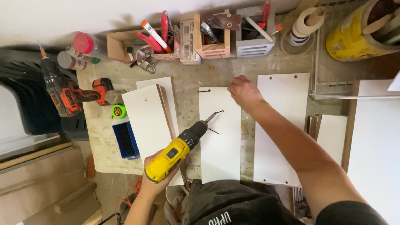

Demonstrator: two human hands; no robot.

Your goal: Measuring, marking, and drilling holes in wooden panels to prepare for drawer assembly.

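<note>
a yellow cordless drill (pixel 177 151) is gripped at its handle by the left hand (pixel 156 177), whose fingers are wrapped tight around it; the bit is angled down over a narrow white panel (pixel 220 137) lying flat on the worn workbench (pixel 187 81). the right hand (pixel 245 92) is laid palm down at the panel's upper right corner, fingers loosely curled and pressed on the board, nothing held in it. a wider white panel (pixel 280 129) with small holes is placed just beside it on the right, and 2 stacked white boards (pixel 152 116) on the left. an orange drill (pixel 68 95) is left well apart at the bench's left edge.
</note>
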